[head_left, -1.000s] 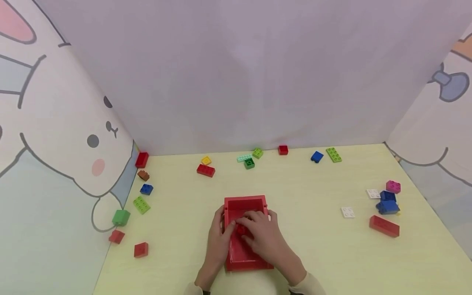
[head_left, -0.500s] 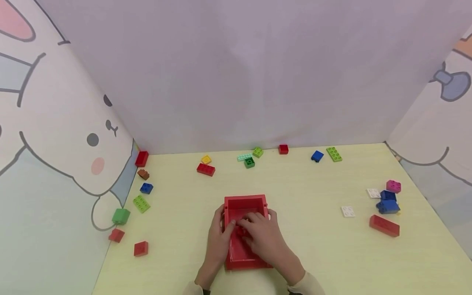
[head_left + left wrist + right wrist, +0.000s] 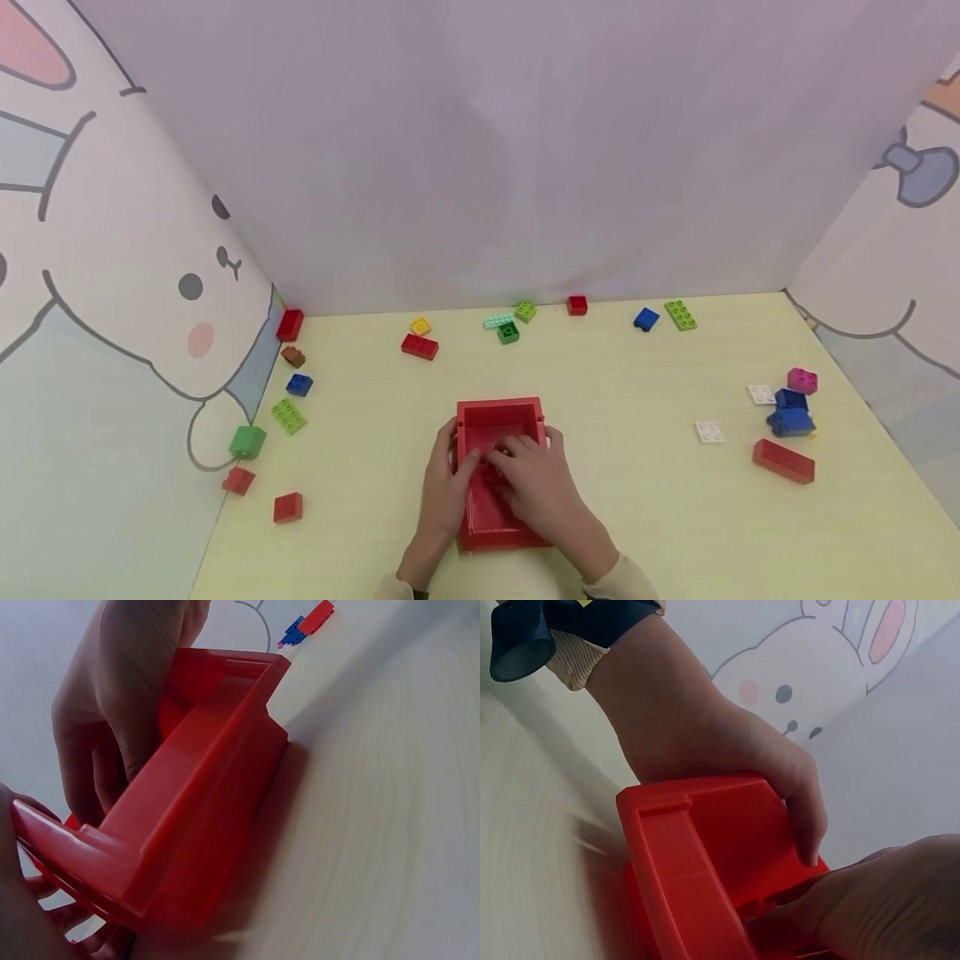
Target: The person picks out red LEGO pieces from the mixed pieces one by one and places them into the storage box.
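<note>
An open red plastic box (image 3: 510,537) stands upright on the table in front of the person. The left hand (image 3: 442,487) grips its left wall, thumb hooked over the rim to the inside, as the right wrist view shows as well. Reaching in over the right wall, the right hand (image 3: 542,492) curls its fingers round a small red toy brick (image 3: 491,473) near the box's middle. That brick is mostly covered by fingers and blends with the red floor. In the left wrist view the right hand's fingers (image 3: 127,727) point down into the box.
Toy bricks lie along the table's edges: red (image 3: 419,347) and dark green (image 3: 508,332) ones at the back, lime green (image 3: 288,416) at left. At right are a blue brick (image 3: 791,422) and a long red one (image 3: 783,461). Printed cloth walls surround the table.
The right hand's fingers have drawn in slightly over the small red brick, hiding more of it. The left hand and the box stay in place.
</note>
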Motion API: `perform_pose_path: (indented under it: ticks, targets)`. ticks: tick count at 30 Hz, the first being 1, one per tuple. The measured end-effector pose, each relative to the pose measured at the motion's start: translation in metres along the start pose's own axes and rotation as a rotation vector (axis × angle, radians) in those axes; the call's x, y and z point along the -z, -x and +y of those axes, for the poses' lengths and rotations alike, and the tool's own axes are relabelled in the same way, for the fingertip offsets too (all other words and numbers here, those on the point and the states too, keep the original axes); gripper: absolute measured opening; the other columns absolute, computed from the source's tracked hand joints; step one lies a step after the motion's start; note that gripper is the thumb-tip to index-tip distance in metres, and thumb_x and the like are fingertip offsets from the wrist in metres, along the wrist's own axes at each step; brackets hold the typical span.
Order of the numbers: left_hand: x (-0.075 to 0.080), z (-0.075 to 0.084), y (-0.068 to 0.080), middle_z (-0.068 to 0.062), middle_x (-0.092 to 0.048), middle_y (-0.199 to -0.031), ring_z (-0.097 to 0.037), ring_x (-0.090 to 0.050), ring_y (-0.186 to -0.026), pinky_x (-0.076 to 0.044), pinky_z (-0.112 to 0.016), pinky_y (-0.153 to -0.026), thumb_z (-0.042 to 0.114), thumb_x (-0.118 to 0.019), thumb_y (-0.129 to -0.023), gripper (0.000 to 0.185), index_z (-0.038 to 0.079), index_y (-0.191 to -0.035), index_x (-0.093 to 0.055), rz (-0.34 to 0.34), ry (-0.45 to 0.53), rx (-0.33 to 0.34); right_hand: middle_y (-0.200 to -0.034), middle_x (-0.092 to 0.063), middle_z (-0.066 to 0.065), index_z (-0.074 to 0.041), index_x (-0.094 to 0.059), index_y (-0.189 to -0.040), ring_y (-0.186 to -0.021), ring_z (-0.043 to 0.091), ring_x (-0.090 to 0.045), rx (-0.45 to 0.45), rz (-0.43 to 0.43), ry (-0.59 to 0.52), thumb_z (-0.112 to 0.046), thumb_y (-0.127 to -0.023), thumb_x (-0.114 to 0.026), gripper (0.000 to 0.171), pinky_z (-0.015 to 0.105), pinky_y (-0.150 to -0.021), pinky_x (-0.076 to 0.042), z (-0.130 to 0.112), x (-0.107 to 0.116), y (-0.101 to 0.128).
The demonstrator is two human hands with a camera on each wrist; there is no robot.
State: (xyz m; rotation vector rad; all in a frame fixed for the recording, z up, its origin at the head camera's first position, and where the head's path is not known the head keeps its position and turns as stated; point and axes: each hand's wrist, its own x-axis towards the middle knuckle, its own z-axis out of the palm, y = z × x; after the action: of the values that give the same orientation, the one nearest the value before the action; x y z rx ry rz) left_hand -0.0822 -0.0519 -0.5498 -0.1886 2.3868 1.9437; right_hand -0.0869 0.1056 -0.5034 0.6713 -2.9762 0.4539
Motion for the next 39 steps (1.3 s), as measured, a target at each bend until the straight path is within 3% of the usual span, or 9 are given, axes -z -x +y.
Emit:
perform_pose_path:
  ticks: [10,19,39]
  targets:
    - [0.0001,-0.0010,-0.0010,0.003,-0.048,-0.159,-0.028,-0.047,-0.147,-0.052,-0.051,-0.112,0.022,-0.067,-0.101,0.065,0.026,-0.158,-0.036,-0.005,0.014,0.010,-0.113,-0.077,0.001,-0.023,-0.075,-0.123,-0.109,0.023,-0.070,0.010,-0.009,0.042,-0.023,-0.069,-0.096,0.058,0.062,-0.105,-0.044,0.0010,-0.0022,0.0005]
    - [-0.0001,-0.0017,-0.0012,0.003,-0.047,-0.159,-0.028,-0.046,-0.148,-0.051,-0.051,-0.113,0.022,-0.066,-0.101,0.065,0.026,-0.159,-0.036,-0.005,0.014,0.009,-0.105,-0.078,0.001,-0.022,-0.078,-0.116,-0.103,0.023,-0.072,0.031,0.021,0.091,-0.025,-0.069,-0.096,0.051,0.061,-0.102,-0.048,0.0007,-0.0051,0.0010]
    - [-0.0006,0.0011,-0.0007,0.002,-0.048,-0.158,-0.028,-0.047,-0.147,-0.050,-0.052,-0.114,0.020,-0.068,-0.100,0.066,0.026,-0.158,-0.037,-0.004,0.025,0.010,-0.105,-0.079,0.000,-0.023,-0.078,-0.112,-0.101,0.023,-0.071,0.038,0.001,0.118,-0.027,-0.060,-0.101,0.057,0.056,-0.101,-0.051,0.0023,-0.0054,0.0009]
